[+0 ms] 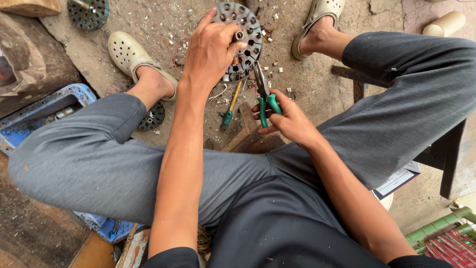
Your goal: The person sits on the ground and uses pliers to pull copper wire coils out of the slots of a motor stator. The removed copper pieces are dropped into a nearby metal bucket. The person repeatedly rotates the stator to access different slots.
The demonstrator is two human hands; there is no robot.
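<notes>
Basically the left hand [210,52] clamps the round perforated metal motor core [243,39] upright on the ground between the feet, likely heavy, rigid, best gripped by its rim, while the right hand [287,119] closes on green-handled pliers [264,94], tips at its lower edge.

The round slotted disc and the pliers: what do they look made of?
The disc under the left hand looks like dull grey metal, probably stacked steel: a ring of punched holes, matte and grimy. The pliers in the right hand have dark bare-metal jaws and glossy green grips, likely plastic or rubber sleeves.
</notes>
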